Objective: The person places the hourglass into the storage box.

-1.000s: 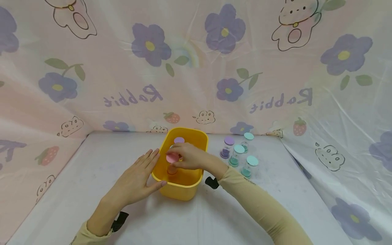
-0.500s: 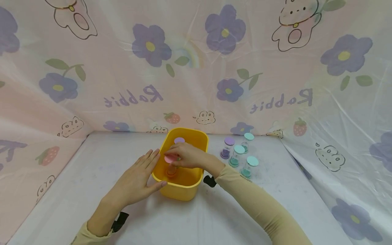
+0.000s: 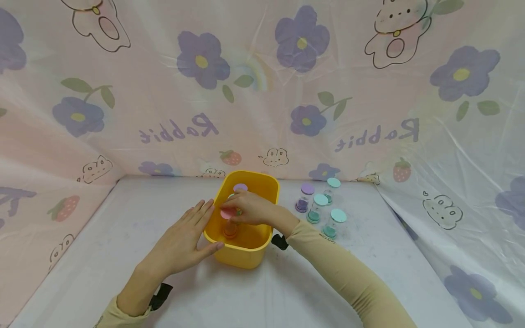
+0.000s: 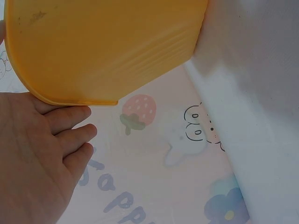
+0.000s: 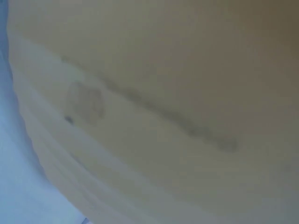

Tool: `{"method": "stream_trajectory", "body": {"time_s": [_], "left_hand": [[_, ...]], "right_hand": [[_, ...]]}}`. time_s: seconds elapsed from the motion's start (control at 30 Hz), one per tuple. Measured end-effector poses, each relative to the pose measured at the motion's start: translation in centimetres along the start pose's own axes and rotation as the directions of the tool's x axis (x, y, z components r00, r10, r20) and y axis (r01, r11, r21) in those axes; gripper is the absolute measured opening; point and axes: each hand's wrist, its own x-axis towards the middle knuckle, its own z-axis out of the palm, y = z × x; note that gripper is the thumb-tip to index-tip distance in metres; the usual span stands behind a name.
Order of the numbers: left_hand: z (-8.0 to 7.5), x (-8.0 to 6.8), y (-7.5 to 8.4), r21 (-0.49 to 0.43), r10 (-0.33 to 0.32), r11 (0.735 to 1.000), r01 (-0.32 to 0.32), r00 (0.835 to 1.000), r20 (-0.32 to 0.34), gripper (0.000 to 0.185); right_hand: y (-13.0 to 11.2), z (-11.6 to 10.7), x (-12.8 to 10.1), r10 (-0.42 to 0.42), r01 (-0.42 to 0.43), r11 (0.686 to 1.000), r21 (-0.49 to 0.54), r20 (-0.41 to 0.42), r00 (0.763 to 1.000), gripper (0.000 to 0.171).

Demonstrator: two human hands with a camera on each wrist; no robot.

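On counter [image 3: 123, 237], one yellow bin [image 3: 246, 255], left hand [image 3: 180, 246] flat against it, fingers straight, right hand [image 3: 252, 208] pinching pink-lidded jar [image 3: 228, 218] inside, one purple-lidded jar [image 3: 240, 187] behind, four jars [image 3: 320, 207] beside.

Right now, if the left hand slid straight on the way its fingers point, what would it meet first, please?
The left hand already lies flat against the yellow bin's left wall, fingers pointing up and to the right. Going on, it would probably just push into that wall.
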Motion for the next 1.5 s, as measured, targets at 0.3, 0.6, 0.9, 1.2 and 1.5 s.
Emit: {"method": "stream_trajectory", "body": {"time_s": [0.3,0.6,0.9,1.2,1.5], "left_hand": [[-0.1,0.0,0.1,-0.006,0.000,1.000,0.000,1.000,0.001,0.094],[-0.1,0.1,0.1,-0.010,-0.005,1.000,0.005,1.000,0.009,0.094],[0.0,-0.1,0.1,-0.001,-0.012,1.000,0.012,1.000,0.008,0.094],[0.0,0.0,0.2,-0.001,-0.005,1.000,0.005,1.000,-0.004,0.096],[0.0,0.0,0.2,-0.008,-0.024,1.000,0.024,1.000,0.011,0.097]], "right_hand": [[0.3,0.0,0.0,0.001,-0.001,1.000,-0.012,0.003,1.000,0.050],[0.1,-0.3,-0.4,0.011,-0.011,1.000,-0.024,0.006,1.000,0.048],[-0.4,-1.3,-1.9,-0.002,0.004,0.998,0.067,-0.043,0.999,0.043],[-0.2,-1.8,-4.8,-0.030,0.065,0.991,0.116,-0.284,0.958,0.038],[0.2,-1.8,-7.5,-0.008,0.121,0.973,0.197,-0.495,0.869,0.032]]}}
